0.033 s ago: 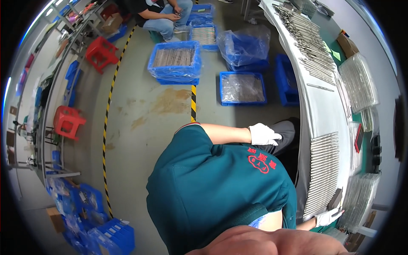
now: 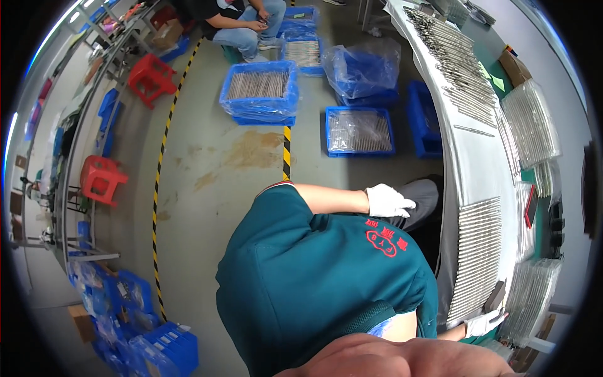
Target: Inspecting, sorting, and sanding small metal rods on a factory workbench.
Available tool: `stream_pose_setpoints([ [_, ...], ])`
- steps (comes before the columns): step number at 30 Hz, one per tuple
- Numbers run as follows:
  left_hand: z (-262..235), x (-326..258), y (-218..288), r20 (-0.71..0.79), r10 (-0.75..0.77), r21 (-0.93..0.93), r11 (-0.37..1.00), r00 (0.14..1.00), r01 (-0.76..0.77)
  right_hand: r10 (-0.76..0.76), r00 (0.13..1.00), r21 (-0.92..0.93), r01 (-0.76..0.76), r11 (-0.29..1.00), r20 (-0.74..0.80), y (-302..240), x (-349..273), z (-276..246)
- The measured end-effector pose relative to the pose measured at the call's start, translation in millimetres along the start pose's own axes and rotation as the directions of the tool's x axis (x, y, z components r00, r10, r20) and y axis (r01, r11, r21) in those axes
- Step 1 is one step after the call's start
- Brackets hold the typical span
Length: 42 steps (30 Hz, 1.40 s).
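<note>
My left hand [image 2: 388, 202], in a white glove, lies on my thigh in dark grey trousers [image 2: 424, 198]. Its fingers are stretched out and nothing shows in them. At the lower right, my right hand [image 2: 482, 324], also gloved, reaches over the table edge with its fingers extended. It is beside a dark block [image 2: 495, 296] and close to the near end of a neat row of thin metal rods [image 2: 475, 257] on the white table cover [image 2: 480, 166]. What lies under the right palm is hidden.
More metal rods [image 2: 449, 60] lie along the far table. Clear plastic-wrapped trays [image 2: 532, 298] line its right side. Blue crates of rods [image 2: 359, 131] stand on the floor, with a bagged crate [image 2: 361, 72] behind. Another person [image 2: 242, 28] sits farther off. Red stools [image 2: 103, 181] stand left.
</note>
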<state>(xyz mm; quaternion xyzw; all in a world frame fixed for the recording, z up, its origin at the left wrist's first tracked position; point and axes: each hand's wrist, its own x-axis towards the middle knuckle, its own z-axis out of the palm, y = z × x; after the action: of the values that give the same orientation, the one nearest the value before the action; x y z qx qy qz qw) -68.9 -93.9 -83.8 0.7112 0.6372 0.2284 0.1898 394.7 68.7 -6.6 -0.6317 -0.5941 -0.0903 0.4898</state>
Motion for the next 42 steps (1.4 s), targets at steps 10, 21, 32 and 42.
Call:
stream_pose_setpoints([
  [10, 21, -16, 1, 0.222, -0.069, -0.12, 0.988, 0.973, 0.097, -0.338, 0.822, -0.318, 0.506, 0.802, 0.458, 0, -3, -9],
  [21, 26, -2, -38, -0.042, 0.344, 0.226, 0.918, 0.938, -0.326, -0.183, 0.976, -0.252, 0.208, 0.945, 0.121, -56, -15, -8],
  [32, 25, 24, -42, 0.109, 0.005, -0.092, 0.996, 0.994, 0.005, 0.078, 0.896, -0.408, 0.12, 0.905, 0.436, -55, 3, -20],
  [42, -11, 2, -64, 0.258, -0.021, -0.252, 0.964, 0.966, 0.088, 0.343, 0.812, -0.593, 0.005, 0.805, 0.473, -56, 14, -15],
])
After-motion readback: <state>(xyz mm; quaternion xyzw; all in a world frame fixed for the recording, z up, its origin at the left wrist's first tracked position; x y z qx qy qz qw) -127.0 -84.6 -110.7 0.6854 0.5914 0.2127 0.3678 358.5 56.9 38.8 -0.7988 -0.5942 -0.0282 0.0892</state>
